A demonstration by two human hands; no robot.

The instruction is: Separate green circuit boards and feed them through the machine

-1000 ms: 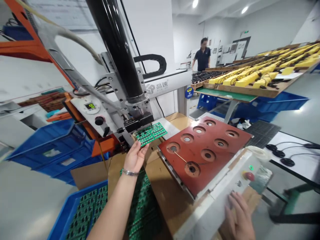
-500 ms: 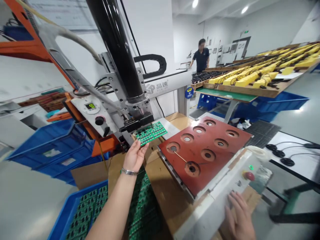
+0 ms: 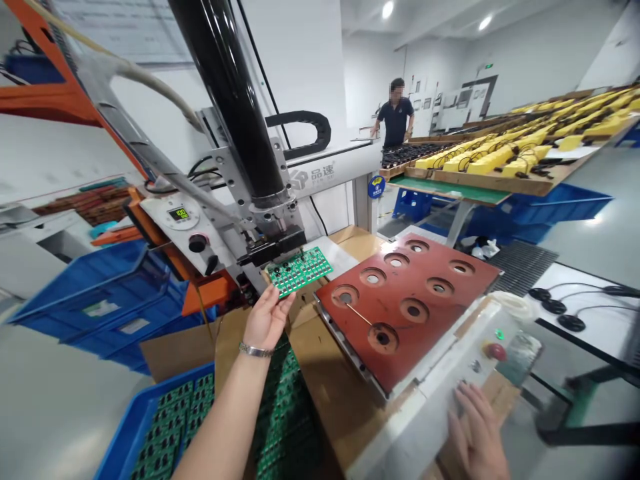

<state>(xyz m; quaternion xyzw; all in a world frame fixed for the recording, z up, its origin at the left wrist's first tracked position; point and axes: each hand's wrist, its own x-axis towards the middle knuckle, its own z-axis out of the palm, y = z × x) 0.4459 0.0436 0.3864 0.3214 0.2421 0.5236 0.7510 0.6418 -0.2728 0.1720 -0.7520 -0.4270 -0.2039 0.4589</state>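
My left hand [image 3: 267, 319] holds the near edge of a green circuit board panel [image 3: 300, 269], fingers closed on it. The panel lies under the black head [image 3: 273, 245] of a machine with a thick black column [image 3: 227, 93]. My right hand [image 3: 477, 437] rests with spread fingers on a white control box [image 3: 450, 380] that carries a red button [image 3: 496, 351] and a green lamp [image 3: 499, 334]. Between my hands lies a red-brown fixture plate [image 3: 410, 300] with several round holes.
A blue bin [image 3: 170, 420] full of green boards sits below my left arm. Blue crates [image 3: 95, 293] stand at the left. A bench with yellow parts [image 3: 525, 157] runs along the right, where a person [image 3: 395, 120] stands far back. Black cabled discs [image 3: 555, 307] lie at right.
The view has shifted slightly. Both hands stay where they were, the left still on the panel under the machine head.
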